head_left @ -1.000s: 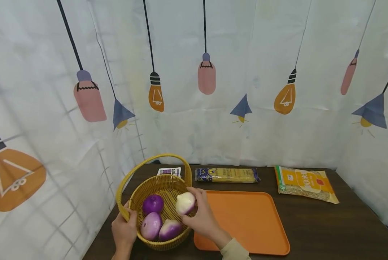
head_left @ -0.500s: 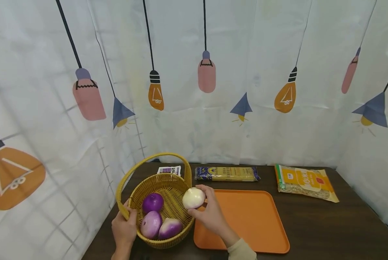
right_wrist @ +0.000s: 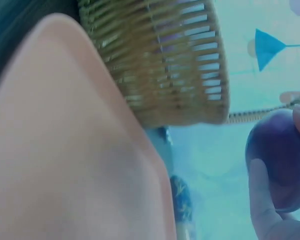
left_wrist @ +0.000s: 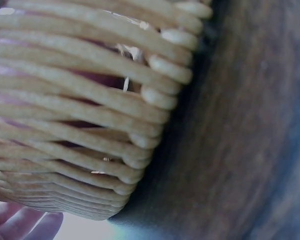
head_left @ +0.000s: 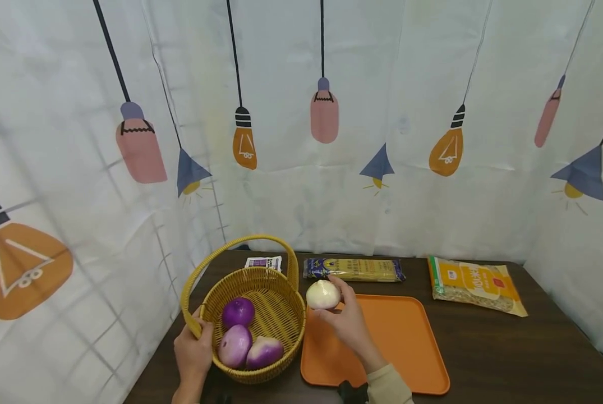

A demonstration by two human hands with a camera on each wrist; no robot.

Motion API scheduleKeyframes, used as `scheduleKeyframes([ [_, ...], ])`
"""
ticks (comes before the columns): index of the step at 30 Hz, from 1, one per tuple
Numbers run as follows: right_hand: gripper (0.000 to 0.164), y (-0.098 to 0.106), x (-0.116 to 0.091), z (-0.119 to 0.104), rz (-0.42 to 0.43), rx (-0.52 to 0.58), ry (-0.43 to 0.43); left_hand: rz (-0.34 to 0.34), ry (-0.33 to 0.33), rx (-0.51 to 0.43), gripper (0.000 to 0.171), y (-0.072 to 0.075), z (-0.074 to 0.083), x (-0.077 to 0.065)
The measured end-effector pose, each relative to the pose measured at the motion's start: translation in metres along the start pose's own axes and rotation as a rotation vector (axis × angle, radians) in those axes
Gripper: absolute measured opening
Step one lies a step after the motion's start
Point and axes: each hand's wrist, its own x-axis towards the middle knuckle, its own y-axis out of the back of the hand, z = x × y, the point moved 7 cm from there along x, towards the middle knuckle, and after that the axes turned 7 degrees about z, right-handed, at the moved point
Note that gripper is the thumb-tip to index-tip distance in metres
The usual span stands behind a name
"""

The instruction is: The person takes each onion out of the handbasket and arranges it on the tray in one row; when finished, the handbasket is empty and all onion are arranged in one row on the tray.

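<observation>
Right hand lifts an onion over the orange tray; left hand steadies the basket.
Head view: right grip cups the pale onion above the tray's 10 o'clock corner; left grip curls round the basket rim at 9 o'clock, bracing it; packet print unreadable; left wrist view: wicker wall, fingertips; right wrist view: fingers clasp the onion above the tray.

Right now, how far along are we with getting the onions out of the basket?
Nothing lies on the orange tray yet. In hand: the right hand holds one pale onion above the tray's near-left corner, while the left hand steadies the basket. Left: three purple onions inside the basket.
</observation>
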Motion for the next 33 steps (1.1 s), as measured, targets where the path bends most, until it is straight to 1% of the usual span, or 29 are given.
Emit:
scheduleKeyframes([
  [2,0.075,0.004,0.001,0.003,0.016,-0.016,-0.005,0.001,0.008,0.000,0.008,0.001,-0.001,0.000],
  [7,0.072,0.013,0.005,0.014,0.035,-0.056,-0.037,-0.013,0.009,0.005,0.031,0.003,-0.002,-0.001],
  [9,0.070,0.016,0.006,0.019,0.036,-0.072,-0.047,-0.025,-0.002,-0.003,0.031,0.002,-0.001,-0.001],
  [11,0.067,0.017,0.004,0.015,0.033,-0.072,-0.073,-0.029,-0.009,-0.004,0.030,0.002,0.000,0.000],
  [13,0.064,0.018,0.005,0.020,0.034,-0.071,-0.090,-0.030,-0.006,-0.007,0.030,0.001,0.000,0.000],
  [16,0.061,0.020,0.005,0.029,0.045,-0.077,-0.142,-0.028,0.002,0.001,0.027,0.000,-0.001,0.000],
  [18,0.062,0.020,0.006,0.041,0.051,-0.098,-0.158,-0.031,0.010,0.005,0.028,0.000,-0.001,-0.001],
  [19,0.063,0.021,0.006,0.043,0.053,-0.114,-0.165,-0.033,0.011,0.006,0.030,0.000,-0.001,-0.001],
  [23,0.066,0.020,0.005,0.047,0.030,-0.157,-0.185,-0.033,0.007,0.011,0.035,0.002,0.001,-0.002],
  [29,0.072,0.015,0.006,0.056,-0.022,-0.162,-0.199,-0.033,0.005,0.004,0.032,0.003,0.003,-0.002],
  [33,0.073,0.014,0.005,0.060,-0.042,-0.220,-0.195,-0.028,0.011,0.000,0.033,0.003,0.002,-0.002],
])
